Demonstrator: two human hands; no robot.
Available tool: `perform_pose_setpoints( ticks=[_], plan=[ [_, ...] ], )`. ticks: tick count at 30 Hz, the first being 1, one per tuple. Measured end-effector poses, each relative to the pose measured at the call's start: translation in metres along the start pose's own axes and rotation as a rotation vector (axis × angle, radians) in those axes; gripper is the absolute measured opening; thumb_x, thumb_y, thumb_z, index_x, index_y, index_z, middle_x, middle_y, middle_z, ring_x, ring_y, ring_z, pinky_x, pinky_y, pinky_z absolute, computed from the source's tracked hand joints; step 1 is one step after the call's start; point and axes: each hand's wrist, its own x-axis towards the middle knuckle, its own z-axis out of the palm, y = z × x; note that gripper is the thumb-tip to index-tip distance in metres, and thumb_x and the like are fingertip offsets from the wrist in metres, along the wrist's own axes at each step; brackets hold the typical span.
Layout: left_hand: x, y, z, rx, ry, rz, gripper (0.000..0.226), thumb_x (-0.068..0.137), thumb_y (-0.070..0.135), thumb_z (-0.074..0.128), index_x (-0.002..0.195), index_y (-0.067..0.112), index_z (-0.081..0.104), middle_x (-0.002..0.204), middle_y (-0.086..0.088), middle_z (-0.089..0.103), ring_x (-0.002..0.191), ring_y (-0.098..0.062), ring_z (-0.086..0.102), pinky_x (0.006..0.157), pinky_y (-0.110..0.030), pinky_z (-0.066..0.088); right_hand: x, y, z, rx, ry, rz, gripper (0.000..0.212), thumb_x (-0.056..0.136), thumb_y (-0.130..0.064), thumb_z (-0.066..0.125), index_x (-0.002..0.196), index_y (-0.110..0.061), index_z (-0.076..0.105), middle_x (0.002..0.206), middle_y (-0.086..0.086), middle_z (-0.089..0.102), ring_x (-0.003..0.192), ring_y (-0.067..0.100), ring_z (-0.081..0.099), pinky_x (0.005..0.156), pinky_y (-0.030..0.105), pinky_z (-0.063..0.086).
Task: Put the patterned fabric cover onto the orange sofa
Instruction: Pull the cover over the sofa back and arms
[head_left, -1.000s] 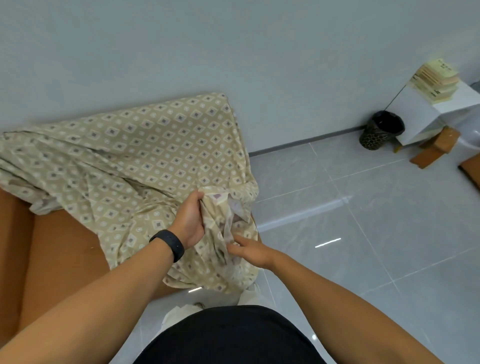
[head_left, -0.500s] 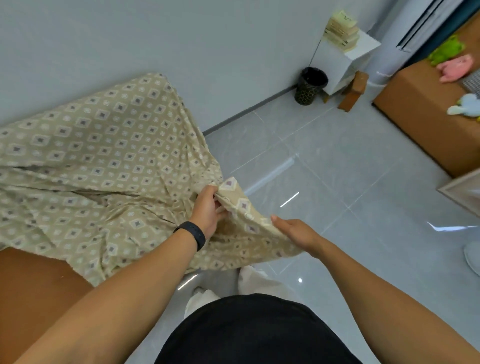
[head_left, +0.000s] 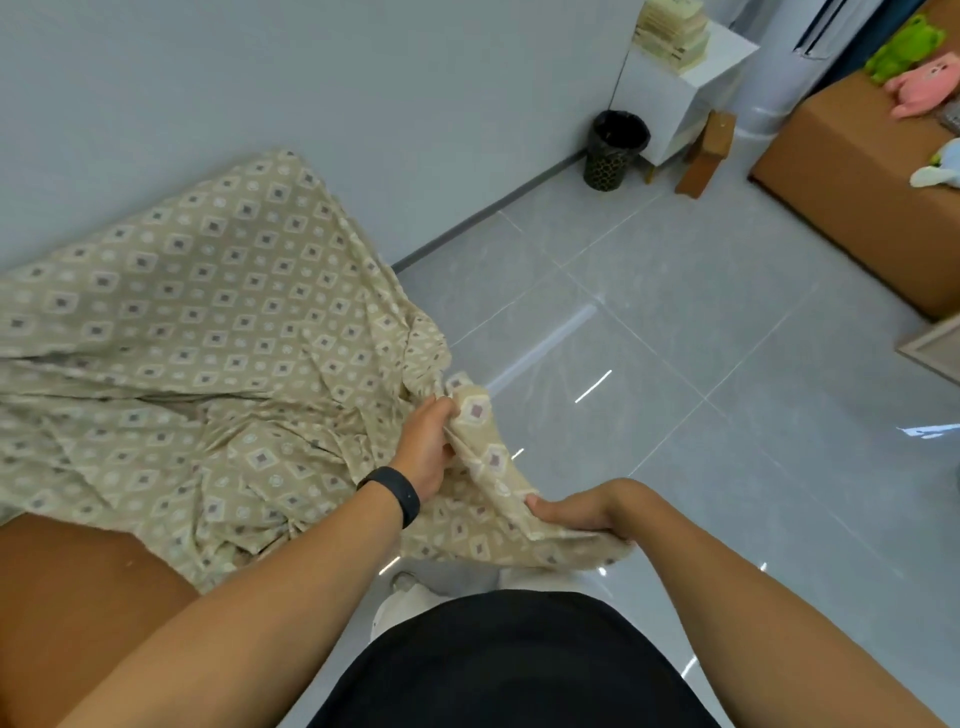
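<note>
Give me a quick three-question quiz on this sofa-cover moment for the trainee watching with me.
1. True or false: both the left hand and the right hand grip the patterned fabric cover.
2. Multiple choice: where is bare orange sofa visible? A) lower left, below the cover's edge B) behind the black waste bin C) nowhere, it is fully covered
3. Fill in: the black band sits on the ____ wrist.

Key: 1 true; 2 A; 3 left
</note>
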Motion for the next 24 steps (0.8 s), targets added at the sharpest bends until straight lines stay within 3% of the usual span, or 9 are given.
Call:
perform_pose_setpoints(
  ticks=[1,3,8,10,12,13,16,20,24],
  plan=[
    [0.004,0.0,-0.004,0.006,-0.006,-0.013,0.042,0.064,0.027,0.064,0.104,0.015,0.06,0.102,-0.011,0.061,0.097,-0.029,0.06,0.095,-0.05,0.05,0.0,-0.008,-0.005,-0.034,-0.028,-0.022,0.129,0.048,-0.104,0.045,0.145,-0.02,0.05,0.14,0.002,0.056,0.124,0.023,0.057,0.103,0.038,0.046],
    [0.007,-0.002,-0.004,0.035,-0.038,-0.025,0.05,0.059,0.026,0.065,0.108,0.017,0.058,0.109,-0.009,0.057,0.1,-0.029,0.057,0.091,-0.048,0.048,-0.002,-0.023,-0.021,-0.107,-0.076,-0.082,0.129,0.051,-0.102,0.049,0.148,-0.017,0.043,0.144,0.009,0.052,0.121,0.03,0.058,0.102,0.044,0.049],
    [0.0,-0.006,0.031,0.195,-0.139,-0.037,0.017,0.092,0.015,0.058,0.107,0.01,0.064,0.101,-0.009,0.065,0.092,-0.021,0.064,0.083,-0.036,0.052,0.007,-0.042,-0.066,-0.354,-0.083,-0.191,0.084,0.076,-0.085,0.054,0.129,-0.021,0.058,0.12,0.008,0.069,0.093,0.025,0.07,0.094,0.04,0.055],
    [0.003,-0.005,0.047,0.285,-0.101,-0.034,0.018,0.096,0.015,0.057,0.11,0.011,0.066,0.11,-0.007,0.067,0.1,-0.018,0.065,0.089,-0.032,0.052,0.008,-0.05,-0.084,-0.384,0.02,-0.307,0.068,0.088,-0.076,0.047,0.131,-0.024,0.056,0.117,0.001,0.069,0.085,0.016,0.069,0.083,0.032,0.055],
    [0.003,0.0,0.057,0.344,-0.053,-0.023,0.026,0.096,0.016,0.057,0.114,0.028,0.071,0.121,0.001,0.07,0.109,-0.014,0.065,0.099,-0.034,0.049,0.009,-0.061,-0.092,-0.231,0.16,-0.519,0.05,0.098,-0.062,0.045,0.132,-0.026,0.052,0.117,-0.001,0.062,0.081,0.011,0.063,0.068,0.027,0.052],
    [0.004,0.001,0.059,0.327,-0.006,-0.024,0.028,0.097,0.017,0.056,0.113,0.034,0.071,0.123,0.003,0.07,0.112,-0.013,0.064,0.102,-0.035,0.048,0.013,-0.069,-0.094,-0.174,0.218,-0.627,0.043,0.101,-0.056,0.046,0.13,-0.025,0.053,0.118,0.0,0.062,0.085,0.013,0.063,0.068,0.03,0.055],
    [-0.001,0.006,0.052,0.275,0.098,-0.006,0.03,0.098,0.019,0.056,0.116,0.041,0.067,0.125,0.013,0.066,0.113,-0.006,0.06,0.104,-0.036,0.045,0.022,-0.086,-0.095,-0.17,0.343,-0.793,0.044,0.102,-0.039,0.047,0.144,-0.027,0.048,0.127,0.004,0.064,0.108,0.026,0.064,0.092,0.046,0.056],
    [-0.007,0.013,0.018,0.328,0.233,0.022,0.052,0.098,0.022,0.054,0.149,0.03,0.046,0.143,0.01,0.052,0.128,-0.013,0.051,0.103,-0.035,0.045,0.021,-0.106,-0.085,-0.232,0.424,-0.806,0.057,0.1,-0.02,0.042,0.155,-0.029,0.031,0.132,0.006,0.059,0.112,0.031,0.062,0.089,0.04,0.052],
    [-0.015,0.015,-0.02,0.195,0.369,-0.005,0.032,0.102,0.025,0.05,0.132,0.027,0.061,0.132,0.004,0.06,0.113,-0.019,0.061,0.091,-0.035,0.052,0.016,-0.125,-0.065,-0.312,0.611,-0.867,0.048,0.099,-0.024,0.041,0.146,-0.025,0.046,0.129,0.005,0.064,0.112,0.028,0.063,0.091,0.039,0.052]
  ],
)
